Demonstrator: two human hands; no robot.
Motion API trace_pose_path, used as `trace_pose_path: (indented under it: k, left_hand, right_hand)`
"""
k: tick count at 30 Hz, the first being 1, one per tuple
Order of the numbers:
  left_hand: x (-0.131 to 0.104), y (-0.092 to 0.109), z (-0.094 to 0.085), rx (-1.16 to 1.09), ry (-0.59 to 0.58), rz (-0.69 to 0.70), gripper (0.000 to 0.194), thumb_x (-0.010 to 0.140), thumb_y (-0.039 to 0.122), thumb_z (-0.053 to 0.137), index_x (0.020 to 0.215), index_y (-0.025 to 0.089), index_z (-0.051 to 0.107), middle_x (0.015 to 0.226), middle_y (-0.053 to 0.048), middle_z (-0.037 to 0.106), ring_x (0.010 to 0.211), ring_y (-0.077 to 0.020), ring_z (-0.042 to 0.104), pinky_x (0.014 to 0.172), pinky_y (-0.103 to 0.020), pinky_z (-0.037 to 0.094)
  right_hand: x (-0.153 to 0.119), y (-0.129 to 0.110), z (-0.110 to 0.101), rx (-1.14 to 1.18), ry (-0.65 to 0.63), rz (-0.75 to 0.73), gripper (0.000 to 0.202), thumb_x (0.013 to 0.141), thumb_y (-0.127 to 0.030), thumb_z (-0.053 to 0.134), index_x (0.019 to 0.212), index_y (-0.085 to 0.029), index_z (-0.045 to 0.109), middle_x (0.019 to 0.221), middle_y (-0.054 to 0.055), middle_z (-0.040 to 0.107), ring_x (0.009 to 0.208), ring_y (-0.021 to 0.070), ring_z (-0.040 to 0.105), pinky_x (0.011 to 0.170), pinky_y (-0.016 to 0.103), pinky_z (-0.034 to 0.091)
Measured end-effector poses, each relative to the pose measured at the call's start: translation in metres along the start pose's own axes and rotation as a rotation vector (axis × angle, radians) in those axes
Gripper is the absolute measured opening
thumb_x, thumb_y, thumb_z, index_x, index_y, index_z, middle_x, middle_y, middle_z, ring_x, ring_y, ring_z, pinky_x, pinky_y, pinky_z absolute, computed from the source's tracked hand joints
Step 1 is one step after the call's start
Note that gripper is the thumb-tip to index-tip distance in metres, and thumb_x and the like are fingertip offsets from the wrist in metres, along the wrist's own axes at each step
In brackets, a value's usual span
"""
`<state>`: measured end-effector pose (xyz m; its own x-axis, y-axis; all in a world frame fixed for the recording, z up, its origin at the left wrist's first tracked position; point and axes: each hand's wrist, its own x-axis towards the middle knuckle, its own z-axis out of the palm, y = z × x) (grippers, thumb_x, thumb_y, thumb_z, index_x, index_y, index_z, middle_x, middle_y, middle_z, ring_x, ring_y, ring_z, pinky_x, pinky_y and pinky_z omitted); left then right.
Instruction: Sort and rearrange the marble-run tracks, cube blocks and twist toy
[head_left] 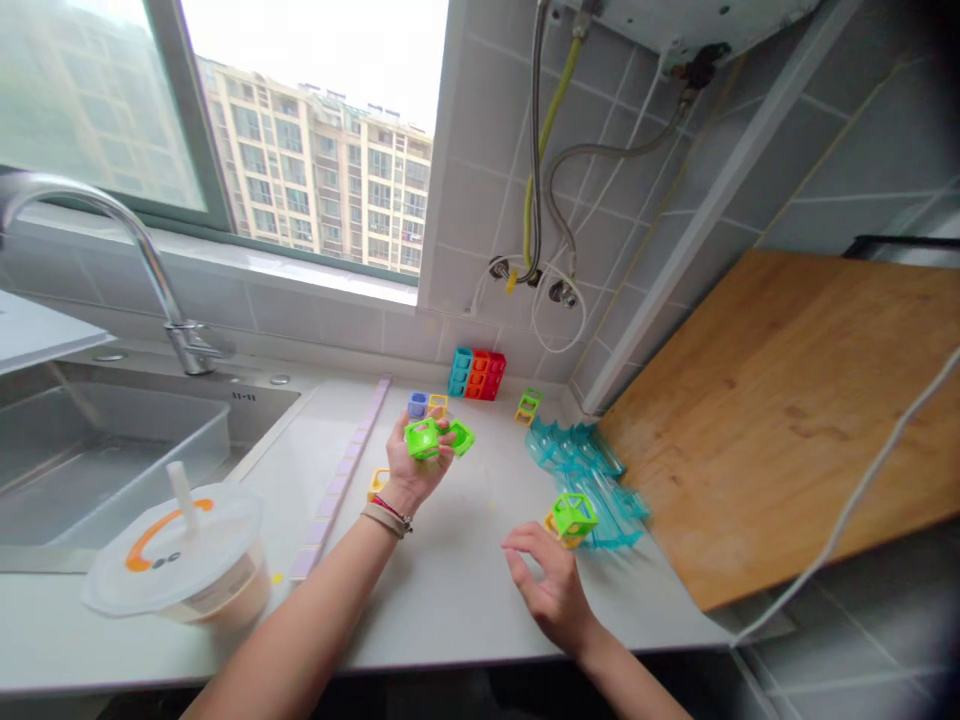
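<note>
My left hand (420,465) is turned palm up, its fingers curled around a green hollow plastic cube block (423,438). A second green block piece (460,437) sits at its fingertips. Over the counter, my right hand (551,585) is bent with thumb and index finger apart and nothing between them. Just behind its knuckles stands a green hollow cube (575,514) with yellow below it; I cannot tell if the hand touches it. A blue cube (418,404) and a yellow cube (437,405) lie beyond my left hand, another yellow cube (379,482) beside its wrist.
Stacked teal and red blocks (477,374) stand against the wall. A green-and-yellow pair (528,406) and a translucent teal wavy rack (585,470) lie right, near a leaning wooden board (795,420). Left are a purple strip (349,470), a lidded cup (191,560) and a sink (259,420).
</note>
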<state>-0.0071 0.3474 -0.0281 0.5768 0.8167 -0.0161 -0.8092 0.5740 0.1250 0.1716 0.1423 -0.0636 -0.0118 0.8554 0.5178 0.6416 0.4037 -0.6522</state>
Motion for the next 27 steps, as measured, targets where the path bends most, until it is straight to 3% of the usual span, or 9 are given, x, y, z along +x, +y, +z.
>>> trace_pose_path:
  k: [6, 12, 15, 21, 27]
  left_hand:
    - [-0.008, -0.008, 0.008, 0.094, -0.024, -0.048, 0.038, 0.099, 0.051, 0.053, 0.110, 0.017, 0.066, 0.081, -0.006, 0.058, 0.061, -0.0135, 0.051, 0.044, -0.019, 0.041]
    - [-0.007, -0.018, 0.005, 0.295, -0.024, -0.119, 0.028, 0.098, 0.043, 0.058, 0.112, 0.019, 0.064, 0.080, -0.003, 0.059, 0.062, -0.0152, 0.055, 0.047, -0.022, 0.043]
    - [-0.006, -0.023, 0.002, 0.418, -0.030, -0.170, 0.024, 0.097, 0.036, 0.062, 0.113, 0.019, 0.064, 0.082, -0.003, 0.060, 0.064, -0.0160, 0.058, 0.049, -0.023, 0.047]
    - [-0.009, -0.031, 0.002, 0.603, -0.062, -0.334, 0.030, 0.095, 0.041, 0.066, 0.114, 0.017, 0.066, 0.083, -0.003, 0.060, 0.064, -0.0171, 0.061, 0.045, -0.024, 0.050]
    - [-0.009, -0.031, 0.003, 0.621, -0.110, -0.351, 0.031, 0.095, 0.044, 0.066, 0.112, 0.018, 0.067, 0.080, -0.002, 0.059, 0.064, -0.0171, 0.061, 0.040, -0.023, 0.050]
  right_hand:
    - [0.036, 0.010, 0.028, 0.219, 0.092, 0.238, 0.024, 0.096, -0.036, 0.061, 0.114, -0.025, 0.072, 0.115, 0.008, 0.068, 0.093, 0.0202, 0.069, 0.079, 0.034, 0.061]
    - [0.033, 0.028, 0.047, 0.477, 0.153, 0.455, 0.031, 0.094, -0.047, 0.063, 0.109, -0.020, 0.071, 0.107, 0.009, 0.068, 0.077, 0.0173, 0.065, 0.060, 0.028, 0.059]
    - [0.028, 0.027, 0.047, 0.520, 0.175, 0.477, 0.035, 0.094, -0.049, 0.063, 0.113, -0.021, 0.070, 0.112, 0.010, 0.067, 0.078, 0.0171, 0.065, 0.057, 0.027, 0.059]
    - [0.028, 0.016, 0.040, 0.597, 0.086, 0.389, 0.050, 0.097, -0.049, 0.059, 0.144, -0.031, 0.057, 0.129, 0.009, 0.062, 0.079, 0.0151, 0.067, 0.059, 0.026, 0.059]
    - [0.029, 0.021, 0.046, 0.608, 0.136, 0.414, 0.052, 0.097, -0.045, 0.062, 0.145, -0.027, 0.055, 0.124, 0.009, 0.067, 0.074, 0.0143, 0.069, 0.062, 0.028, 0.058]
